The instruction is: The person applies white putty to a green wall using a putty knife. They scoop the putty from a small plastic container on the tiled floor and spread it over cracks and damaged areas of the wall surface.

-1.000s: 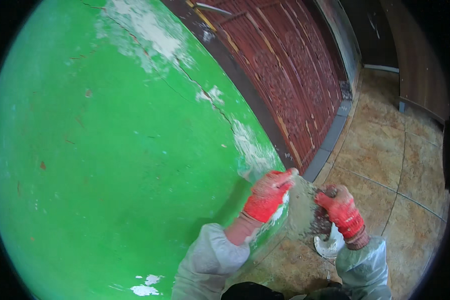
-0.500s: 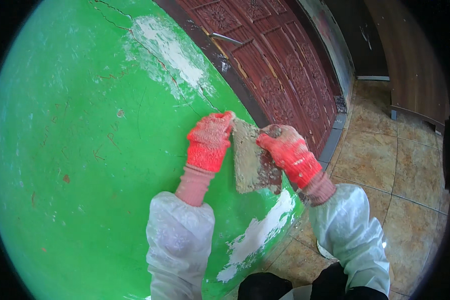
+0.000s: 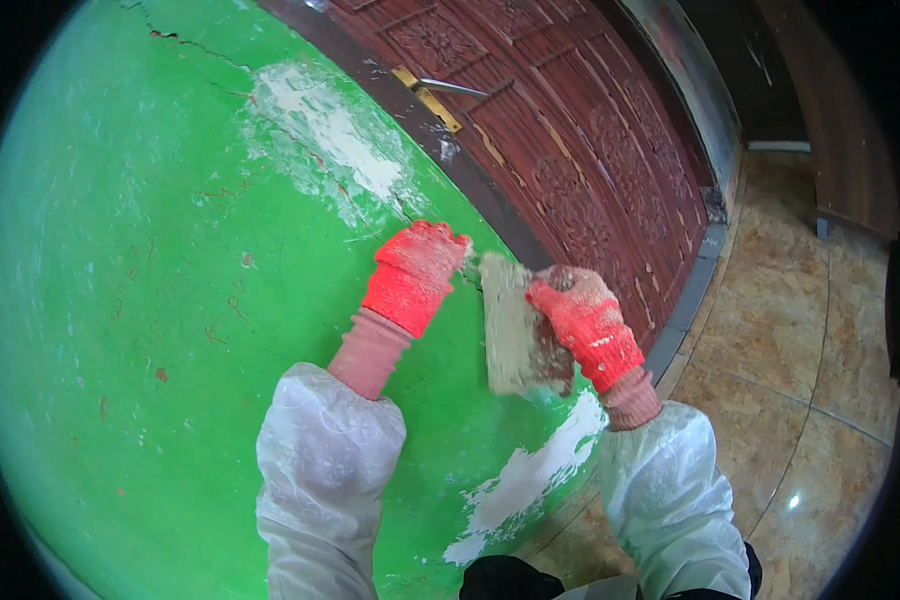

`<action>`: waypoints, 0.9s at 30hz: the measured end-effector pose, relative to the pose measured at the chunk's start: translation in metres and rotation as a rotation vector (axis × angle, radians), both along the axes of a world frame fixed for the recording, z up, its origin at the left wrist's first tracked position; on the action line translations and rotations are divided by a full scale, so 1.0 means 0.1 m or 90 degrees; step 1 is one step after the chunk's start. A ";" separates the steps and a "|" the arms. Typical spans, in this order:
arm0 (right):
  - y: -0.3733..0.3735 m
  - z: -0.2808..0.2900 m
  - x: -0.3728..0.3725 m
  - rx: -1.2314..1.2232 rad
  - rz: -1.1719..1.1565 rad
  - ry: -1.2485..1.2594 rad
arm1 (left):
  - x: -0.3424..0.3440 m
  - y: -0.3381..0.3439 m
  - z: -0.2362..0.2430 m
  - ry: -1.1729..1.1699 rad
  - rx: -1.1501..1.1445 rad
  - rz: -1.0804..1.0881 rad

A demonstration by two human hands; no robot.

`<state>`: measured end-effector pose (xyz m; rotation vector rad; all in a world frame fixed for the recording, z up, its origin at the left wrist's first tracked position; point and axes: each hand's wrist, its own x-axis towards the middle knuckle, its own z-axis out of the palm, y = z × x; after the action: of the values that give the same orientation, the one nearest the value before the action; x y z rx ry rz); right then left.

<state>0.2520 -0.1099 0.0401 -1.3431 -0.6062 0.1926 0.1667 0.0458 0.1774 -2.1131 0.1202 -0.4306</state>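
Note:
My left hand (image 3: pixel 415 270), in a red, dust-caked glove, is closed against the green wall (image 3: pixel 150 400) at a thin crack. A small pale bit shows at its fingertips; what it holds I cannot make out. Just right of it, my right hand (image 3: pixel 580 320), also gloved in red, grips a flat rectangular putty trowel (image 3: pixel 510 310) smeared with beige filler. White filler patches lie on the wall, one above my hands (image 3: pixel 335 130) and one below the trowel (image 3: pixel 530 470). Cracks run through the upper part of the wall.
A carved reddish-brown door (image 3: pixel 580 150) with a metal handle (image 3: pixel 450 88) stands beyond the wall's edge. At the right are a tiled floor (image 3: pixel 750 310), a dark doorway (image 3: pixel 770 80) and a brown wooden panel (image 3: pixel 850 130).
Since a second ago both hands and the trowel have moved up and left along the wall. In the last half second a gap has opened between my left fingertips and the trowel.

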 end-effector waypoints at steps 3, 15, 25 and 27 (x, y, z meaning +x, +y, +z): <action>0.09 -0.02 -0.03 0.177 0.015 -0.010 | 0.06 -0.03 0.06 0.033 -0.040 0.046; 0.29 0.04 -0.37 0.101 -0.280 -0.171 | 0.23 -0.14 0.21 0.027 -0.029 0.222; 0.78 -0.11 -0.51 0.131 -0.187 -0.214 | 0.05 -0.05 0.13 -0.026 -0.071 0.168; 0.82 -0.14 -0.49 0.136 -0.182 -0.206 | 0.09 0.00 0.14 -0.034 -0.074 0.161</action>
<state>0.2029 -0.0283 0.0264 -1.2443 -0.6744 -0.3202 0.1758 0.0458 0.1916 -2.1927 -0.2059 -0.3478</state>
